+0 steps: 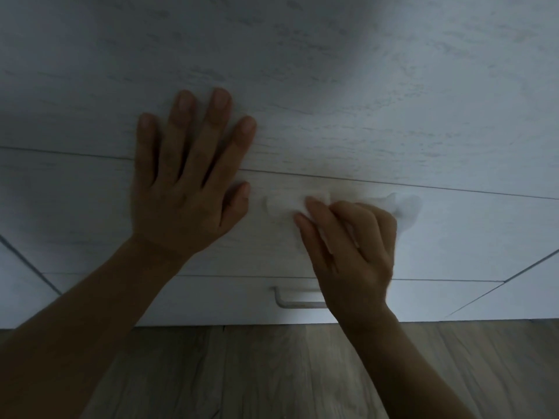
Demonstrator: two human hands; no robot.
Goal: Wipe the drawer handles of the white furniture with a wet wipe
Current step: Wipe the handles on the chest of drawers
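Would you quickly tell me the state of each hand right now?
Left hand: open, resting flat on the white furniture.
Right hand: closed, gripping the wet wipe.

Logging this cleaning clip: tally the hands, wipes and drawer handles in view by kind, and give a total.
Hands: 2, left hand and right hand
Wet wipes: 1, wet wipe
Drawer handles: 2, lower handle bare, upper handle mostly under the wipe
Total: 5
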